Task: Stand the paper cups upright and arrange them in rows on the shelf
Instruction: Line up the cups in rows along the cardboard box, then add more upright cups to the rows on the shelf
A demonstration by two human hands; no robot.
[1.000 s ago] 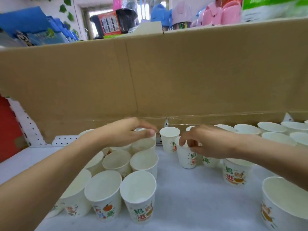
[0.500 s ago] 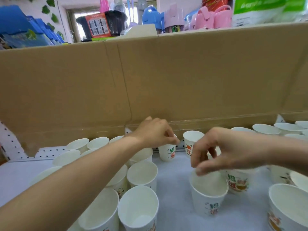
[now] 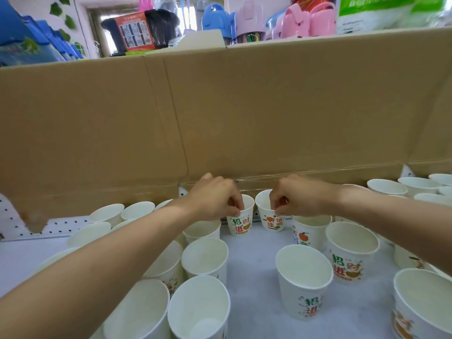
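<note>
While both cups stand upright at the white shelf (image 3: 254, 272) back edge, left hand (image 3: 215, 199) pinches the rim of one white printed paper cup (image 3: 241, 222), right hand (image 3: 298, 198) its neighbour's (image 3: 270, 216) (cardboard wall (image 3: 220, 118) behind).

I count at least twenty-three paper cups (image 3: 303, 280) on the one shelf (image 3: 254, 265). The person's arms cover parts of several, so there may be more. About eleven crowd the shelf's left side. Seven stand from the middle of the back edge down to the front right corner. Five, perhaps six, sit in the back right corner. I see two hands, a left hand (image 3: 215, 199) and a right hand (image 3: 300, 199), each on one cup. One cardboard wall (image 3: 269, 113) runs along the back edge.
</note>
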